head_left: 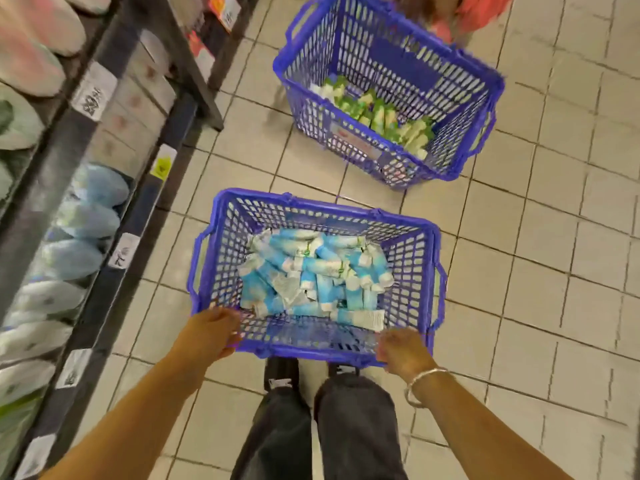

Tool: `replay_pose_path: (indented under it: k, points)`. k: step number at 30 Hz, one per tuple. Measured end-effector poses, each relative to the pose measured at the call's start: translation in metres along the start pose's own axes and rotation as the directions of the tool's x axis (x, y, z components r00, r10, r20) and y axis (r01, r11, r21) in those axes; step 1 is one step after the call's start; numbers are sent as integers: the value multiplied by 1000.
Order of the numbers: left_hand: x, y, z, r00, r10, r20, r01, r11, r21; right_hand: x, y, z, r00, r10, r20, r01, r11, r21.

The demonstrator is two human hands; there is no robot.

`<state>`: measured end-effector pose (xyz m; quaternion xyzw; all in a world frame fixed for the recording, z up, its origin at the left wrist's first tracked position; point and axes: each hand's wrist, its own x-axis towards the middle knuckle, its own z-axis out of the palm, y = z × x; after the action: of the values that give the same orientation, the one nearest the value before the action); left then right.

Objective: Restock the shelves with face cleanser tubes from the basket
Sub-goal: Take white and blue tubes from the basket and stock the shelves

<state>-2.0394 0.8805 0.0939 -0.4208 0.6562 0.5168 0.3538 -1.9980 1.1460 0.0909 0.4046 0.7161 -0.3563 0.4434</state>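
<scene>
A blue plastic basket [415,258] sits on the tiled floor just ahead of my feet, filled with several blue-and-white face cleanser tubes [311,275]. My left hand [211,332] grips the basket's near rim at its left corner. My right hand [403,351] grips the same rim at its right corner, a silver bracelet on the wrist. The shelves [86,216] run along the left, with rows of blue and white tubes standing on them behind price labels.
A second blue basket [478,98] with green-and-white tubes stands farther ahead on the floor. Another person in orange [478,15] is partly in view behind it. White tiled floor stretches to the right.
</scene>
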Motion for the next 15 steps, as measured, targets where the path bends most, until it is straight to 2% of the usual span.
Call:
replay_pose_path:
  k: [2,6,9,11,13,15]
  points:
    - [48,-11,13,999,-38,-17,37,999,-27,45,1,19,999,41,21,-41,999,-14]
    - [139,-34,32,995,-60,-84,55,997,-57,136,6,50,998,-54,-34,52,997,-64]
    - [193,-60,47,985,-14,-170,20,999,36,185,-4,73,972,-232,-26,223,956,-192]
    - [219,-73,57,975,48,-219,-28,995,93,212,-12,84,911,-410,-44,372,864,-338]
    - [238,-80,64,958,70,-277,-29,988,151,235,-23,90,814,-578,-65,488,739,-464]
    - [254,-85,70,953,54,-297,14,975,222,253,-35,92,737,-672,-78,519,636,-571]
